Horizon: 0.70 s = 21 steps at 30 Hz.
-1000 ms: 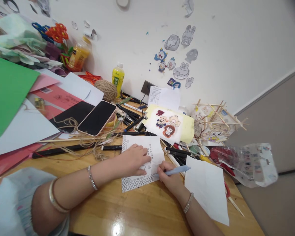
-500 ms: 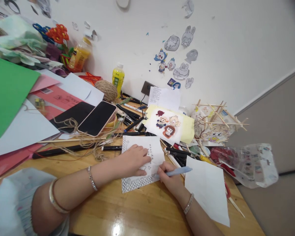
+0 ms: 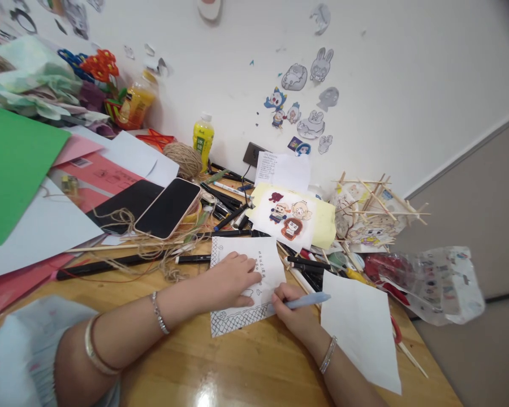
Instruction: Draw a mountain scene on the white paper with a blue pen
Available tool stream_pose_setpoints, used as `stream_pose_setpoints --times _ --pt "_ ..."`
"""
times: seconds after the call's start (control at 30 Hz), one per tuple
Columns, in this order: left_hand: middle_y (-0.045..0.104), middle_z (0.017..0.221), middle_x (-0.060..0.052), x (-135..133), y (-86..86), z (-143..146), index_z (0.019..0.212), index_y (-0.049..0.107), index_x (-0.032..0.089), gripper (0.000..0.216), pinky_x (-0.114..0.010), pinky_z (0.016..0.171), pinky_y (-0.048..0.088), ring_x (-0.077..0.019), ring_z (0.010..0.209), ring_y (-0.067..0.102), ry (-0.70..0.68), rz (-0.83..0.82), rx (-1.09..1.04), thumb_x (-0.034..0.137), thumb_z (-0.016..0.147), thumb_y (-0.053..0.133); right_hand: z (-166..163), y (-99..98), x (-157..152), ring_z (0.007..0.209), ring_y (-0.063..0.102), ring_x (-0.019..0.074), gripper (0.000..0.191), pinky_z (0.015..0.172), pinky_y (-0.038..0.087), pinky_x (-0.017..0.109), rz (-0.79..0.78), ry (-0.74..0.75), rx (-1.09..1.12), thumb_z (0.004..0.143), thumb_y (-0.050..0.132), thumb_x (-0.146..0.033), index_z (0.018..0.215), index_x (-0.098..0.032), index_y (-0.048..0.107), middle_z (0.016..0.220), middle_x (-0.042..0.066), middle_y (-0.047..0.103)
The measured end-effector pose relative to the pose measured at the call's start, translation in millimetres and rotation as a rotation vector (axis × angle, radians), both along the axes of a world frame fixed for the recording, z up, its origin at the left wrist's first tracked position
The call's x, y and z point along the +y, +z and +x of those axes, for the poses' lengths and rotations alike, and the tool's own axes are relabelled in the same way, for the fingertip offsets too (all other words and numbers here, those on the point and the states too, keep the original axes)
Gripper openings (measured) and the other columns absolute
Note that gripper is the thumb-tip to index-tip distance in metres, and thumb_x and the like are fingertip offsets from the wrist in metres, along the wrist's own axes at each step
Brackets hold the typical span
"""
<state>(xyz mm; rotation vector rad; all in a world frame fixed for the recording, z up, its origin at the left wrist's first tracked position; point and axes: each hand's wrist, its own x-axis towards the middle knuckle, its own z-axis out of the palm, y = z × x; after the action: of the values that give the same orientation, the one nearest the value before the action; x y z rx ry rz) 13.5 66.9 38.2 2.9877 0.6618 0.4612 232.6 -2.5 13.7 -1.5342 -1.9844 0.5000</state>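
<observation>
A white sheet of paper (image 3: 233,328) with a crosshatched border and handwritten characters lies on the wooden table. My left hand (image 3: 233,280) rests flat on it, fingers stretched out and covering part of the drawing. My right hand (image 3: 292,311) is closed around a light blue pen (image 3: 307,299), its tip end low at the sheet's right edge by the border; the tip itself is hard to make out. Just right of that hand lies a blank white sheet (image 3: 360,333). Behind the drawn sheet is a page with colored cartoon figures (image 3: 292,229) on yellow paper.
A phone (image 3: 167,209), twine (image 3: 182,158), and several black markers (image 3: 195,258) crowd the left and back. Bottles (image 3: 203,141) stand near the wall. At right are a stick-framed paper lantern (image 3: 371,212), a clear plastic bag (image 3: 441,288) and red-handled scissors (image 3: 396,329).
The view has shifted very slightly. Both hands stay at nearly the same places on the paper, and the pen remains in my right hand.
</observation>
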Motion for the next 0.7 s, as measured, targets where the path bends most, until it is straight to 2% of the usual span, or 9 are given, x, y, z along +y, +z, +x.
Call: stream_pose_setpoints --times 0.4,0.7 --pt "0.062 0.097 -0.006 -0.6 1.2 -1.0 0.101 0.062 0.02 0.029 -0.037 0.081 0.04 -0.0262 0.09 0.058 -0.005 0.005 -0.003 0.038 0.084 0.076 -2.2 1.2 -1.8 0.054 0.046 0.0153 0.032 0.053 0.033 0.027 -0.042 0.005 0.058 0.084 0.05 -0.032 0.057 -0.024 0.036 0.054 -0.004 0.046" --pt "0.062 0.096 -0.007 -0.2 0.6 -0.8 0.103 0.064 0.02 0.031 -0.037 0.081 0.039 -0.027 0.09 0.058 -0.013 -0.001 0.014 0.037 0.082 0.079 0.4 0.4 -1.7 0.058 0.05 0.0154 0.031 0.055 0.035 0.027 -0.042 -0.047 0.043 0.085 0.053 -0.028 0.058 -0.024 0.039 0.058 -0.004 0.052"
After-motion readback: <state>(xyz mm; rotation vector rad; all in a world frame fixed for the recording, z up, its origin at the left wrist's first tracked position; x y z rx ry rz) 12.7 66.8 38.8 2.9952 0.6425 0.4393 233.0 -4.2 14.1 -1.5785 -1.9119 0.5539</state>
